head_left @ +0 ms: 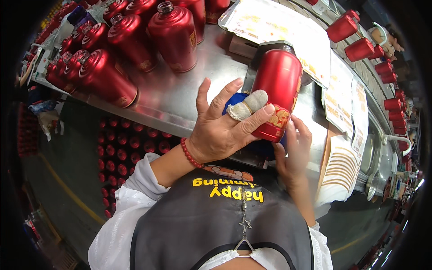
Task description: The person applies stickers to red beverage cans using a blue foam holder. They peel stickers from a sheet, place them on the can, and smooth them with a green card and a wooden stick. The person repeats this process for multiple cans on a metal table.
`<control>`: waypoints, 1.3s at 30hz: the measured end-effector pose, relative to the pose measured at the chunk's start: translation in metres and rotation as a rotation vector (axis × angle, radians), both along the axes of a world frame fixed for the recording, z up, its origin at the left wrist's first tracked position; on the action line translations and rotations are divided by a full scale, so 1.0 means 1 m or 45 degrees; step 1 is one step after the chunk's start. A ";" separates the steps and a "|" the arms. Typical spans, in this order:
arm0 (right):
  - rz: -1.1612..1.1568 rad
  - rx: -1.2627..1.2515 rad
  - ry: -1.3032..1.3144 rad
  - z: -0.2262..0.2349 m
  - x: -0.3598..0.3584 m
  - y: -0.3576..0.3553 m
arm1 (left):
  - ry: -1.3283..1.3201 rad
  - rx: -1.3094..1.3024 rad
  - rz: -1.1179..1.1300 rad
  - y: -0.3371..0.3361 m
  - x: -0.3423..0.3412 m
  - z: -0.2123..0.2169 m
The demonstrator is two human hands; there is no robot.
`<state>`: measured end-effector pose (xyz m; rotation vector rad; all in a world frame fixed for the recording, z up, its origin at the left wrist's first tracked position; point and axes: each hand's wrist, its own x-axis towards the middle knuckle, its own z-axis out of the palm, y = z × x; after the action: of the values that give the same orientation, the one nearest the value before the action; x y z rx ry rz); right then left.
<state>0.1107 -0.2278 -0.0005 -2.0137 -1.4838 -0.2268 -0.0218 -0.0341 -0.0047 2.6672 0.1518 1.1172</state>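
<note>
Gripping the red bottle (pixel 278 92) with both hands, left hand (pixel 222 128) wrapped across its front, right hand (pixel 294 150) cupping its base; best held steady over the table (pixel 180 96).

Glossy red bottle (pixel 279 85) on smooth, reflective metal table (pixel 180 96); blue cloth (pixel 233 101) matt.

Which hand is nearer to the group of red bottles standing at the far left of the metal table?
Left. The left hand grips the red bottle on its left side, toward that bottle group. The right hand holds its base, farther away.
</note>
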 end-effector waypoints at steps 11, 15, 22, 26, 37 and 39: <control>0.018 0.139 0.108 -0.007 0.000 0.001 | 0.053 -0.271 0.015 -0.010 -0.005 -0.009; 0.007 0.121 0.134 -0.008 -0.001 0.001 | -0.004 0.014 -0.077 -0.020 0.011 0.008; 0.071 0.062 0.064 -0.006 0.002 -0.002 | 0.018 -0.370 -0.245 -0.007 0.013 -0.011; 0.067 0.086 0.073 -0.007 0.002 -0.003 | 0.065 -0.354 -0.214 -0.007 0.012 -0.003; 0.043 0.103 0.109 -0.011 0.004 -0.009 | 0.149 -0.302 -0.172 -0.006 0.012 -0.004; 0.040 0.126 0.163 -0.011 0.003 -0.008 | 0.168 -0.224 -0.191 -0.004 0.015 -0.004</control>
<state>0.1141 -0.2355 -0.0120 -1.8891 -1.3962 -0.1521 -0.0068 -0.0385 -0.0086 2.5476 0.0684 0.8422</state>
